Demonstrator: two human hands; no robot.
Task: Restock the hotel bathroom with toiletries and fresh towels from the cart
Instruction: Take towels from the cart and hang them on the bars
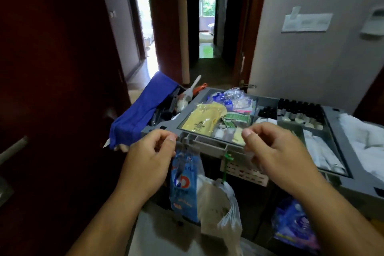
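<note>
Toiletries (pixel 218 118) are stored in the grey cart (pixel 209 147) tray, just beyond both hands. Left hand (pixel 149 158) and right hand (pixel 274 151) are held curled, thumb pressed to fingertips; any pinched item cannot be told. White towels (pixel 365 143) are stacked at the cart's right.

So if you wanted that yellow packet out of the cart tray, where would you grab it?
Probably pinch the yellow packet by its near edge, coming from above: it lies flat on top in the open tray, facing up. The left hand hangs closest.
</note>
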